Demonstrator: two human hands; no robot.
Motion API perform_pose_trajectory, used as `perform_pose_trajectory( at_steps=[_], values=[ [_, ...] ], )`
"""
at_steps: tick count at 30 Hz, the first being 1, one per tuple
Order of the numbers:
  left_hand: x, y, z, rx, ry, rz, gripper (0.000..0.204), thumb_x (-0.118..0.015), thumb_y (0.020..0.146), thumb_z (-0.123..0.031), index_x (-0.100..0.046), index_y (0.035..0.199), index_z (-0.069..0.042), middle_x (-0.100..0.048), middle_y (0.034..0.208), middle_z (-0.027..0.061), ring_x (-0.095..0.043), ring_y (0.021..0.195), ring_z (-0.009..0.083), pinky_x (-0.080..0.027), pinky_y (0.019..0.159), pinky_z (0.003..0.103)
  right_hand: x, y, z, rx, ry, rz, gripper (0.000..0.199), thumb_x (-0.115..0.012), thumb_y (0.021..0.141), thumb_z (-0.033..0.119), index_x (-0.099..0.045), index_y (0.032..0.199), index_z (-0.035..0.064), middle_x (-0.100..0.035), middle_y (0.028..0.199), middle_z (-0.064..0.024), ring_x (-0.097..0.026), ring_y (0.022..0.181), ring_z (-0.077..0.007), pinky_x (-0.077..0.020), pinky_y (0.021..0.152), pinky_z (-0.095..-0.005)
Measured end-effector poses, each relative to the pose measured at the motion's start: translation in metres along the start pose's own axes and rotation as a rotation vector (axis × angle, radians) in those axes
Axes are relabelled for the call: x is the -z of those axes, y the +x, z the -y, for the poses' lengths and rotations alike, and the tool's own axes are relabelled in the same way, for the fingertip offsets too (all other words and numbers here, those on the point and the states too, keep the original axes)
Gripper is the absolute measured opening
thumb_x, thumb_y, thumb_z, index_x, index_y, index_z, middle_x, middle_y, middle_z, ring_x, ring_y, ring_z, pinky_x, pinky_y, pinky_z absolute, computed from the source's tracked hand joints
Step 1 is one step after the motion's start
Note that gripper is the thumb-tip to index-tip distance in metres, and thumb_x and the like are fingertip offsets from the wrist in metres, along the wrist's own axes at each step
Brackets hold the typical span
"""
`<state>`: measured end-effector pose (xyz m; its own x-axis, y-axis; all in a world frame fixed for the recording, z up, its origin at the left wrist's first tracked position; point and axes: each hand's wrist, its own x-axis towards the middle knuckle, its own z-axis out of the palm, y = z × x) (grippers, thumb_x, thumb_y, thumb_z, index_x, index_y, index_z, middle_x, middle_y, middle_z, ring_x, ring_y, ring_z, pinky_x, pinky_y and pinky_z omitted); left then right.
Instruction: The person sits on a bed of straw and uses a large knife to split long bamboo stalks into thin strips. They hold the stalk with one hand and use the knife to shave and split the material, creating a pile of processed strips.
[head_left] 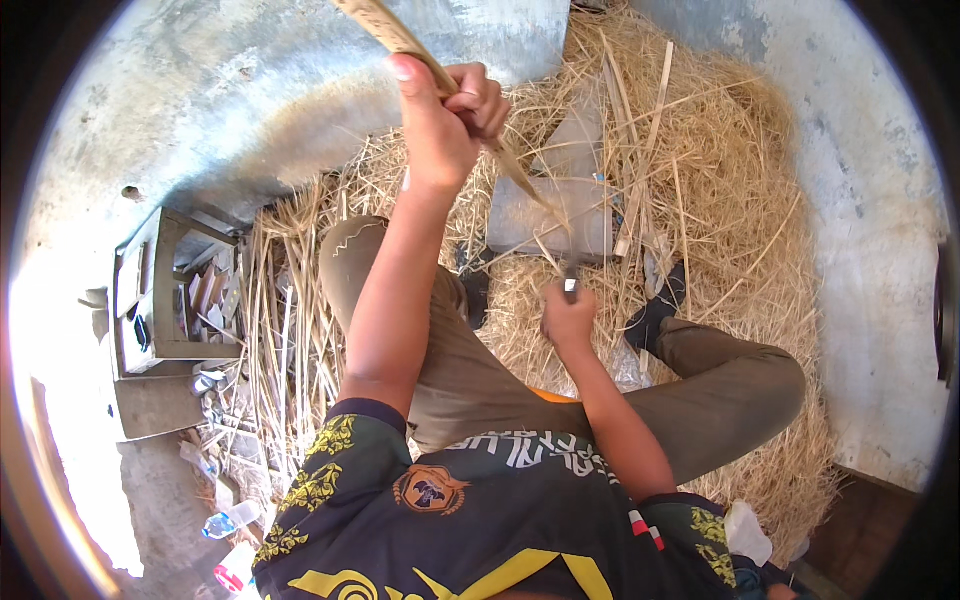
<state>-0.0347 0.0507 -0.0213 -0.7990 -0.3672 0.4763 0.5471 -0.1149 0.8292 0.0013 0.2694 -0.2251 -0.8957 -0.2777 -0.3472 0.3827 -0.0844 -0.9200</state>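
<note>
My left hand (445, 125) is raised at the upper middle, its fingers wrapped round a long pale bamboo strip (395, 32). From that grip the strip slants down to the right, its lower end over a grey block (510, 225). My right hand (568, 318) is closed, lower down between my bent knees. It grips what looks like a knife (571, 284) with a dark handle; the blade is smeared and hard to make out near the strip's lower end.
Fine straw-like shavings (740, 190) heap around my legs and along the right wall. Long split strips (650, 140) lie beside the block, and more are bundled at left. An old wooden cabinet (185, 350) full of odds and ends and a plastic bottle (232, 519) lie at far left.
</note>
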Motion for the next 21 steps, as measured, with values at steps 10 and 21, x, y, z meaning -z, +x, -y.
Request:
perform_pose_trajectory(
  at_steps=[10, 21],
  values=[
    [-0.003, -0.007, 0.001, 0.02, -0.02, -0.086, 0.082, -0.021, 0.077, -0.097, -0.022, 0.059, -0.017, -0.017, 0.052, -0.0064, -0.014, 0.051, 0.0108, -0.014, 0.049, 0.029, 0.009, 0.003, 0.063, 0.179, 0.026, -0.054, 0.023, -0.066, 0.084, 0.011, -0.051, 0.067, 0.005, -0.046, 0.05, -0.0019, -0.042, 0.036, -0.0129, -0.0331, 0.035, -0.0308],
    [-0.008, -0.008, 0.004, 0.051, -0.087, -0.141, 0.081, -0.018, 0.079, -0.096, -0.021, 0.058, -0.018, -0.017, 0.052, -0.0062, -0.013, 0.05, 0.0114, -0.014, 0.049, 0.03, 0.027, -0.002, 0.086, -0.028, -0.133, -0.158, 0.019, -0.068, 0.082, 0.011, -0.054, 0.07, 0.0056, -0.043, 0.052, 0.0011, -0.039, 0.038, -0.0105, -0.0316, 0.037, -0.03]
  ],
)
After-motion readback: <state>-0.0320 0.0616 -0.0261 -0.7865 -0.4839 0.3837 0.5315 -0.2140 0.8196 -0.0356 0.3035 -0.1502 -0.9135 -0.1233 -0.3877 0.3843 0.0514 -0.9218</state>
